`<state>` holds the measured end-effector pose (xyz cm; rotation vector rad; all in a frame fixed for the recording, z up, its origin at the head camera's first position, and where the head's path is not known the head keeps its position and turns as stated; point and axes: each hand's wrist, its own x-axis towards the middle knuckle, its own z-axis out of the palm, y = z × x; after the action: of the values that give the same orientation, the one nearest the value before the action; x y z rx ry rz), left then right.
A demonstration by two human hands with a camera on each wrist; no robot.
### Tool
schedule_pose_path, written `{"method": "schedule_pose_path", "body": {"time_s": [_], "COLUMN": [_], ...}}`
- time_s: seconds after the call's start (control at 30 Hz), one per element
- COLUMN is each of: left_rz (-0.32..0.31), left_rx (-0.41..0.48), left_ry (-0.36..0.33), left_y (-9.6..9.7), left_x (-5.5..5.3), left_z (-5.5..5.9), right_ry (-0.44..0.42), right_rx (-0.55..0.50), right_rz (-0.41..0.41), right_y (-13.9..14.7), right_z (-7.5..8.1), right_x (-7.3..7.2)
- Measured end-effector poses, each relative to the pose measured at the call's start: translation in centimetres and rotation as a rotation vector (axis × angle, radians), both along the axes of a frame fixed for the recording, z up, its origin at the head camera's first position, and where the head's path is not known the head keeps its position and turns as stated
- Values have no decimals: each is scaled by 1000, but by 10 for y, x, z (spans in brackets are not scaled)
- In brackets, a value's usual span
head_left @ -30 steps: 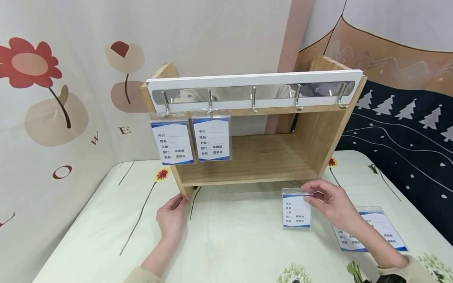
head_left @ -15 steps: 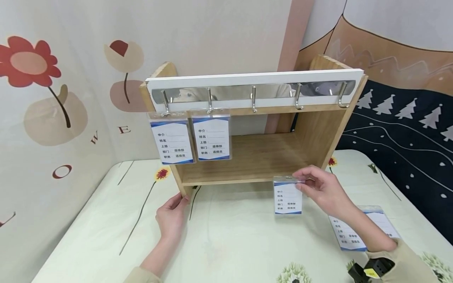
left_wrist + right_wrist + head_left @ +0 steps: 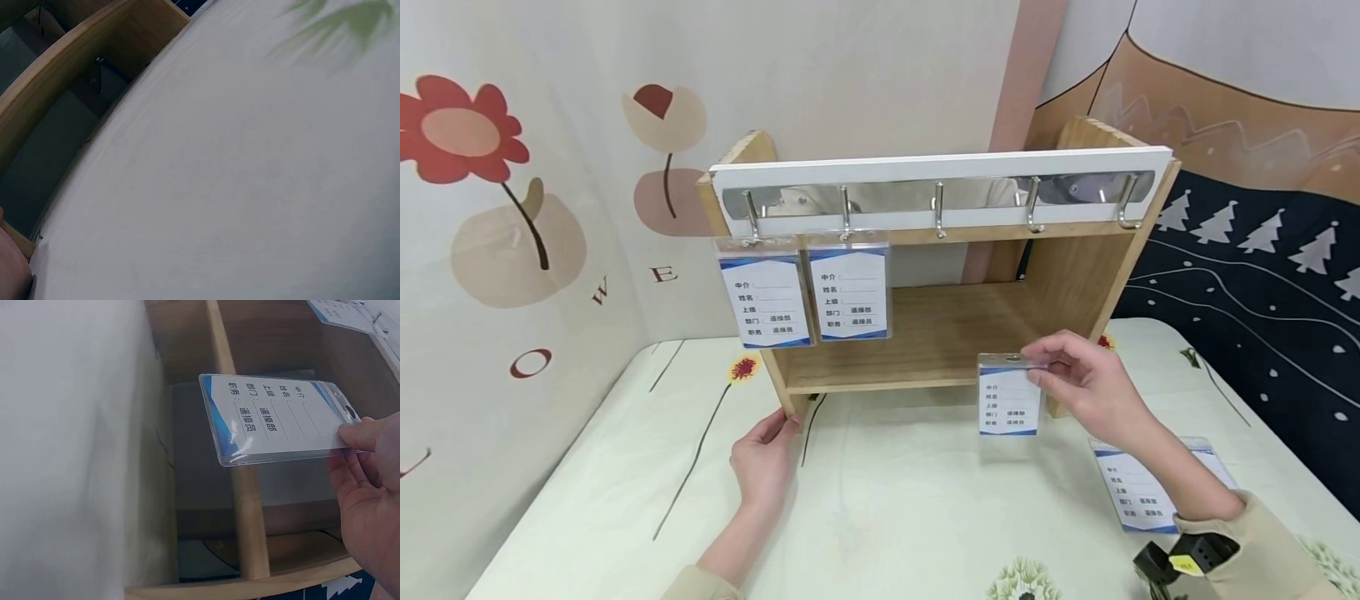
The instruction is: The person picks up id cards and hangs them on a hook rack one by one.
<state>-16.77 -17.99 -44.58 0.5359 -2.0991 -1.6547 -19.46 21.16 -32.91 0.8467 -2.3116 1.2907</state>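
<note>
My right hand (image 3: pixel 1093 387) pinches the upper right edge of a clear-sleeved name badge (image 3: pixel 1009 400), which hangs upright before the shelf's lower board. In the right wrist view, the thumb lies on the front of the badge (image 3: pixel 275 419), near its slot. My left hand (image 3: pixel 765 462) grips the bottom of the left side panel of a wooden shelf (image 3: pixel 925 333); only a bit of that hand (image 3: pixel 12 269) enters the left wrist view. Two more badges hang side by side, the left badge (image 3: pixel 766 302) and its neighbour (image 3: pixel 848 292), from the two leftmost metal hooks (image 3: pixel 845 212).
Along the shelf's top runs a white rail (image 3: pixel 940 171) with a mirrored strip and several hooks; those right of the badges are bare. Flat on the floral cloth (image 3: pixel 880 500), partly under my right forearm, lie more badges (image 3: pixel 1138 492). A patterned curtain (image 3: pixel 880 75) stands behind.
My right hand has lifted the badge upward and slightly left, from below the shelf to level with its lower board. The left hand has stayed at the shelf's foot.
</note>
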Motion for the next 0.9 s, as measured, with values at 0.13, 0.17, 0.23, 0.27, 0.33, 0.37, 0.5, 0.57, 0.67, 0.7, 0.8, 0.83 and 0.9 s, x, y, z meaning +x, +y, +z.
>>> {"method": "schedule_pose_path", "body": {"time_s": [0.13,0.17,0.23,0.27,0.33,0.37,0.5,0.57,0.67,0.7,0.8,0.83,0.9], "left_rz": [2,1,-3,-3,-6,-5,1,6,10,9,-1,-4,-11], "left_rx": [1,1,1,2,2,1,-5,-2,6,9,9,10,9], "left_ry": [6,6,7,5,5,5,4,9,14,14,10,10,9], "left_y": [0,0,0,0,0,-1,0,0,1,1,0,0,0], "left_x": [0,0,1,1,1,1,1,0,0,0,0,0,1], "left_z": [0,0,1,0,1,1,-1,-1,-2,-1,0,0,1], "right_ry": [28,33,42,44,51,56,76,86,103,108,129,135,145], "right_rx": [-24,-30,-37,-41,-46,-48,-52,-54,-63,-69,-82,-87,-95], "right_rz": [17,21,29,34,41,44,54,56,57,60,62,64,68], "right_y": [-1,-1,-2,-2,-4,-4,-7,-8,-9,-10,-11,-11,-12], "right_z": [8,9,12,13,16,17,23,27,32,34,39,41,44], "right_x": [-1,-1,-2,-2,-2,-2,-1,0,2,2,2,2,2]}}
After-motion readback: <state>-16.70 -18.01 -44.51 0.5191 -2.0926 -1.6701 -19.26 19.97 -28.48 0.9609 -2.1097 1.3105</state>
